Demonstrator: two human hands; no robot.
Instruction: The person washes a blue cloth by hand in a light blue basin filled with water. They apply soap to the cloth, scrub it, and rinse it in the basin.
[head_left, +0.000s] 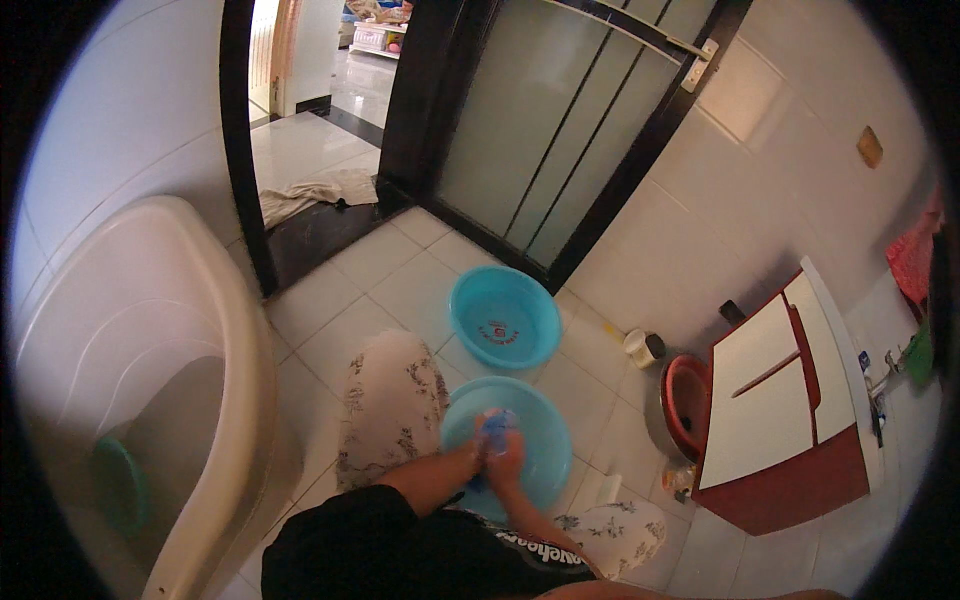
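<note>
Both hands are together over a light blue plastic basin (551, 450) on the tiled floor, between the person's knees. My left hand (480, 450) and my right hand (508, 454) are closed around a wet-looking blue cloth (498, 426); blur hides the single fingers. Part of the cloth hangs below the hands, dark blue against the basin. Just beyond stands a second, brighter blue basin (506, 319) with red print on its bottom.
A bathtub (251, 375) with a green basin (124, 484) inside stands at left. A red and white cabinet (780, 375), red basins (686, 397) and a white tub (639, 346) are at right. A glass-panelled door (562, 120) and a floor cloth (322, 195) lie ahead.
</note>
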